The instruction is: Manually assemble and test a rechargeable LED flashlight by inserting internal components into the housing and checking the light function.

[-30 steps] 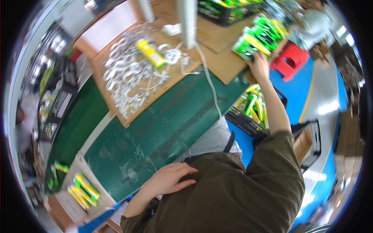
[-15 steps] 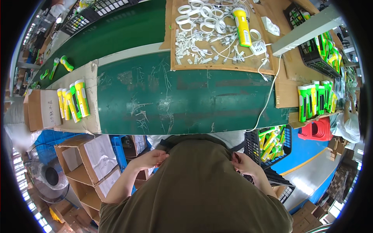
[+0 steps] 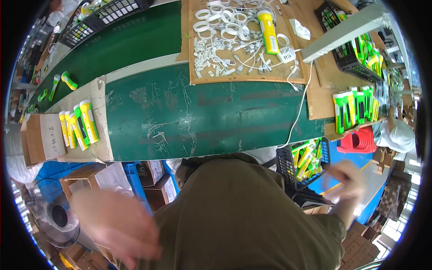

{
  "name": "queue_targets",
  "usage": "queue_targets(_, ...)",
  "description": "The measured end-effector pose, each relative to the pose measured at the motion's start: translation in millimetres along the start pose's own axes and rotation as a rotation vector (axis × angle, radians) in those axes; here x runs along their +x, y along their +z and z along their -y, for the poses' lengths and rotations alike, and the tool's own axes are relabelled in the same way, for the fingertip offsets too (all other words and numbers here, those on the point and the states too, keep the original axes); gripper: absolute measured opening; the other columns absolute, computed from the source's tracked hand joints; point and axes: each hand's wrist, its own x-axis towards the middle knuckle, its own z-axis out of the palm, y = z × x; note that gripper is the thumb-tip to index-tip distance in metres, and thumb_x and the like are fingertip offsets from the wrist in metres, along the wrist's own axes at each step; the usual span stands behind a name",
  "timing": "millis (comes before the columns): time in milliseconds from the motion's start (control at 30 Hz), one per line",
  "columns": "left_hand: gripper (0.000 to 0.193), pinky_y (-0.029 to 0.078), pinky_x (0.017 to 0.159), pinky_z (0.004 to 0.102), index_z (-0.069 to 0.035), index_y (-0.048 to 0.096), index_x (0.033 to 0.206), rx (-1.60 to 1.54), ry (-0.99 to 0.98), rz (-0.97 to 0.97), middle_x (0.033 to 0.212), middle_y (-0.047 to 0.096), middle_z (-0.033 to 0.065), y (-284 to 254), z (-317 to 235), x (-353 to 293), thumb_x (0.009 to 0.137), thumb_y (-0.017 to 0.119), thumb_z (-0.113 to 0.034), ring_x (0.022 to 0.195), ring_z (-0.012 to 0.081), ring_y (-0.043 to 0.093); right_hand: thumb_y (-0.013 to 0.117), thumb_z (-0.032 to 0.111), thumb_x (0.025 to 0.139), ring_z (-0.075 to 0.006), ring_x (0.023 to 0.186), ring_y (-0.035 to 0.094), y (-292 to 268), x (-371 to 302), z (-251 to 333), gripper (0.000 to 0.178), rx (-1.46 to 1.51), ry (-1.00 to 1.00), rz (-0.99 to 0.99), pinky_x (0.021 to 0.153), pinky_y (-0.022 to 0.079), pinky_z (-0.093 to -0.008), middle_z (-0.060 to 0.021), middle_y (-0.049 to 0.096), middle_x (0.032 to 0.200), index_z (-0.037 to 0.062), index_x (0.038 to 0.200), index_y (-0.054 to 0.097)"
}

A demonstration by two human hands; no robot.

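Observation:
My left hand (image 3: 112, 222) is raised at the lower left, in front of the cardboard shelf box (image 3: 78, 177), and badly smeared by motion. Out to the right, my right hand (image 3: 347, 177) is blurred too, beside the black crate of flashlights (image 3: 310, 157). Nothing can be made out in either hand, and their fingers are too smeared to read. Both hands are off the green worktable (image 3: 211, 121). A yellow and white flashlight (image 3: 269, 33) lies on the wooden tray (image 3: 243, 78) among white cables (image 3: 258, 56) and white rings (image 3: 227, 22).
Yellow and green flashlights (image 3: 78, 123) lie at the table's left end; more flashlights (image 3: 355, 108) stand in a row at the right. A grey post (image 3: 346, 33) slants over the right side. A fan (image 3: 58, 216) is at lower left, red stools (image 3: 357, 140) at right.
Both hands have left the sides of my shirt and swung outward, the left one to the lower left and the right one to the right. The view has shifted slightly.

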Motion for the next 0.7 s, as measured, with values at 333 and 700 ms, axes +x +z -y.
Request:
queue_targets(333, 0.027, 0.053, 0.083, 0.0531, 0.009, 0.065, 0.088, 0.605, 0.397, 0.334, 0.088, 0.061, 0.0196, 1.7, -92.9, 24.8, 0.081, 0.054, -0.015, 0.087, 0.0347, 0.062, 0.048, 0.021, 0.088, -0.0303, 0.079, 0.063, 47.3, 34.6, 193.9, 0.025, -0.497, -0.866, 0.891, 0.078, 0.053, -0.0441, -0.0162, 0.062, 0.083, -0.0016, 0.085, 0.058)
queue_targets(700, 0.020, 0.057, 0.069, 0.0419, 0.006, 0.065, 0.087, 0.663, 0.857, 0.198, 0.082, 0.065, 0.0167, 5.8, -97.9, 28.0, 0.088, 0.054, -0.010, 0.079, 0.0281, 0.066, 0.058, -0.010, 0.071, -0.0177, 0.068, 0.071, -20.6, -6.6, 149.0, 0.014, -0.191, -1.608, 0.157, 0.062, 0.056, -0.0256, -0.0084, 0.071, 0.073, -0.0003, 0.071, 0.068)
